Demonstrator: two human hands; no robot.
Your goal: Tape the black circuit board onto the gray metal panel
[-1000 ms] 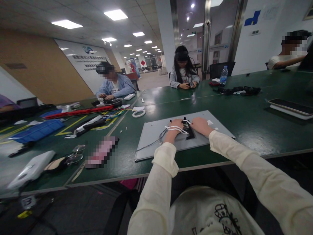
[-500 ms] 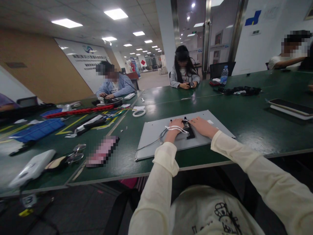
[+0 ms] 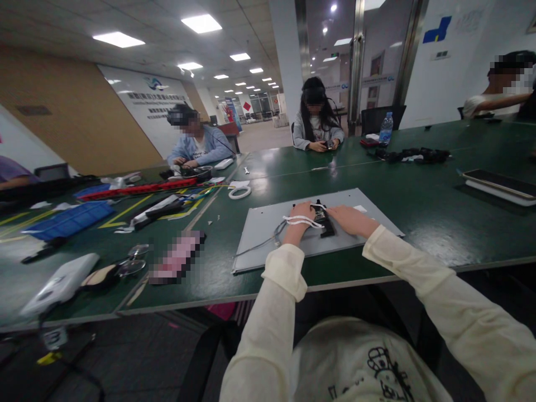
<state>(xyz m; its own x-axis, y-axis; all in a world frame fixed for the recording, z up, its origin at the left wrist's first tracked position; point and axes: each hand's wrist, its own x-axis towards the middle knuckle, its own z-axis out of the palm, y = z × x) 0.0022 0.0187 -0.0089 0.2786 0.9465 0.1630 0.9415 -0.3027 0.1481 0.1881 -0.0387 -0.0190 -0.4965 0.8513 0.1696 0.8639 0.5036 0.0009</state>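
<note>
A black device with a small frame-like body (image 3: 327, 228) lies on a light grey panel (image 3: 255, 237) in front of me. My left hand (image 3: 302, 213) grips its left side, fingers curled over the top edge. My right hand (image 3: 347, 218) reaches in from the right, with thumb and fingers pinched at the device's upper right. A thin white strip shows by those fingertips; whether they hold it is too small to tell. White cable loops (image 3: 302, 221) cross over my left wrist, and a grey cable (image 3: 262, 244) runs off to the left across the panel.
Left of the panel lie a pink phone (image 3: 178, 257), glasses (image 3: 134, 261), a white device (image 3: 62, 282) and a blue tray (image 3: 69, 220). A white ring (image 3: 239, 192) sits beyond. Phones (image 3: 500, 187) and a bottle (image 3: 386, 129) stand right. Several co-workers sit around the green table.
My right fingers have shifted slightly at the device's upper right. My left hand stays on the device. The whole view has moved a little.
</note>
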